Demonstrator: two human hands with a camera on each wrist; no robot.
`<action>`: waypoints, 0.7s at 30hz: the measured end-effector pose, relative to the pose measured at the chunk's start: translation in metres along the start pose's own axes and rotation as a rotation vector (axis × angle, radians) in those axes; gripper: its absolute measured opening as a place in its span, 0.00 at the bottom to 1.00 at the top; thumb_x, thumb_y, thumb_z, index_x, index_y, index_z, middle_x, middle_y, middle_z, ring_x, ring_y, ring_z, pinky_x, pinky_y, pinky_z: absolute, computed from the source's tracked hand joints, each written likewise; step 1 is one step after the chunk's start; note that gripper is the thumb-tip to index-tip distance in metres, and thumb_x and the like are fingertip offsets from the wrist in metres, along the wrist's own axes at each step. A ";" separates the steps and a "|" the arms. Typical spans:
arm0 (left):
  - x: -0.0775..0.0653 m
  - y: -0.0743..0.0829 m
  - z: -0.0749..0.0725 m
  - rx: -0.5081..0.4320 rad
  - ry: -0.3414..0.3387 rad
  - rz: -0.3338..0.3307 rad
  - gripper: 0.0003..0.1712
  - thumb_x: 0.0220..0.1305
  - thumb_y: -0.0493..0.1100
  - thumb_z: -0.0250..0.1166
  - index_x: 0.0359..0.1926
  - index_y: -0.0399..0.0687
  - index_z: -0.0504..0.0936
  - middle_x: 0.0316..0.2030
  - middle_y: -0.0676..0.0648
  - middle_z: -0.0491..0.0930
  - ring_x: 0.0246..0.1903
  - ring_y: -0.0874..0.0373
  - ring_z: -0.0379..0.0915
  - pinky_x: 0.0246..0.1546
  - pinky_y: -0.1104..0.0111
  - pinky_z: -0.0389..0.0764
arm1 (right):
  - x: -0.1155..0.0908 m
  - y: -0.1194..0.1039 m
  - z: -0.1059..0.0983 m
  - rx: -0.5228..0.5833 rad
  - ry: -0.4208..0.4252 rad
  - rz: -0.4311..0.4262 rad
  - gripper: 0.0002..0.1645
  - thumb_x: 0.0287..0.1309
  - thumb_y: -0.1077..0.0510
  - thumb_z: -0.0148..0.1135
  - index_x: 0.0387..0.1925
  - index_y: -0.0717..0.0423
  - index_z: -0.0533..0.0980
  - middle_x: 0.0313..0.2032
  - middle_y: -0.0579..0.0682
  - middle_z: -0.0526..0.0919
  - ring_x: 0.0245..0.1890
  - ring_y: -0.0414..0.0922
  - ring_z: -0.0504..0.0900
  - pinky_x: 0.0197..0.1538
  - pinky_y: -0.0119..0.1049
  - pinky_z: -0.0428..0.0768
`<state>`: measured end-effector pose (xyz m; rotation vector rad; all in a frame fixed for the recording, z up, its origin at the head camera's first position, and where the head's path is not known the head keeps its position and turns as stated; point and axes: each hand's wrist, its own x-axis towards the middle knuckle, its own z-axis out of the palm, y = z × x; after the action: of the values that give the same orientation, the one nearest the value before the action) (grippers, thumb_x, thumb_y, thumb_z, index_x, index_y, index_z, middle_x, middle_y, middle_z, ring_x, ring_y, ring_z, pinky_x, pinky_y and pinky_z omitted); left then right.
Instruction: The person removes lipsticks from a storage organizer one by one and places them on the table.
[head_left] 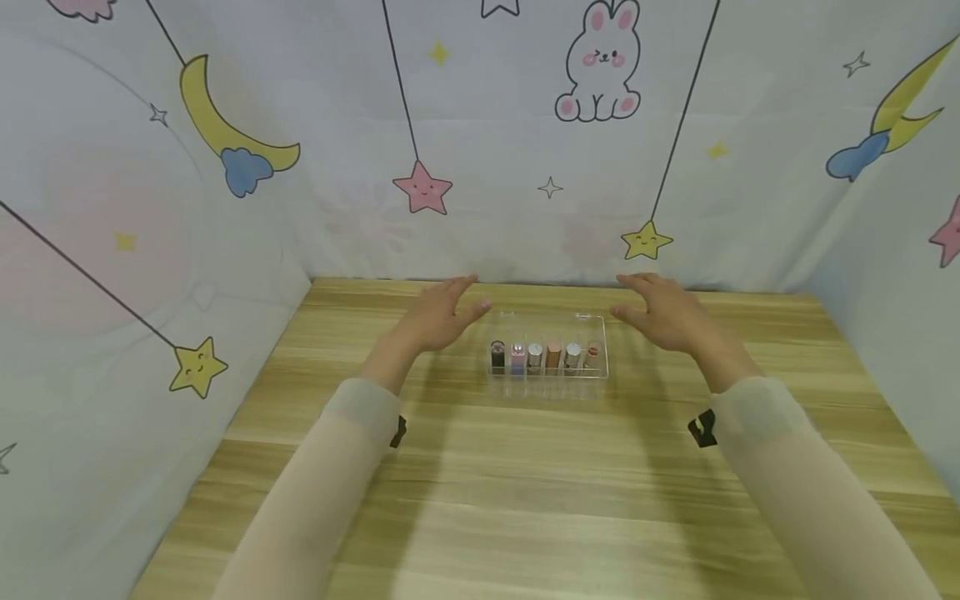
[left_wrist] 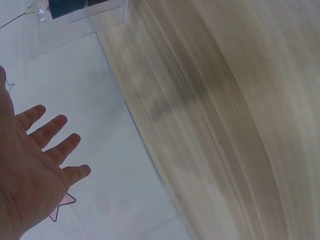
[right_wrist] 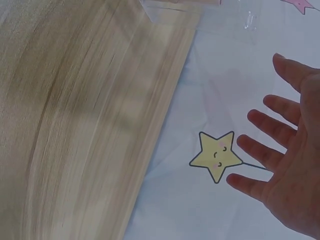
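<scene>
A clear plastic organizer box stands on the wooden table between the two hands. Several lipstick tubes stand in a row in its slots: a black one at the left end, then a pink and blue one, silver-topped ones and a copper-brown one. On the box's left, my left hand is held with fingers extended and thumb toward the box. My right hand mirrors it on the right, fingers spread. Neither hand holds anything. Both wrist views show the spread fingers and a corner of the box.
The wood-grain table reaches back to a white cloth printed with stars, moons and a rabbit. That cloth also hangs along the left and right sides. A black strap piece shows at the right wrist.
</scene>
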<state>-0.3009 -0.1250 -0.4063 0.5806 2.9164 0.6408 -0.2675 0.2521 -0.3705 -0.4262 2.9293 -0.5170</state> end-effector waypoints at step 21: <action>-0.012 0.006 0.020 -0.286 0.028 0.045 0.50 0.72 0.78 0.45 0.83 0.55 0.53 0.82 0.46 0.54 0.81 0.45 0.49 0.81 0.47 0.53 | -0.014 -0.010 0.005 0.107 0.055 -0.071 0.34 0.75 0.44 0.58 0.75 0.53 0.67 0.76 0.63 0.64 0.76 0.67 0.59 0.75 0.70 0.58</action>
<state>-0.2846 -0.1171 -0.4213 0.6064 2.7687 1.0551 -0.2507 0.2461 -0.3708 -0.5111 2.9302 -0.7022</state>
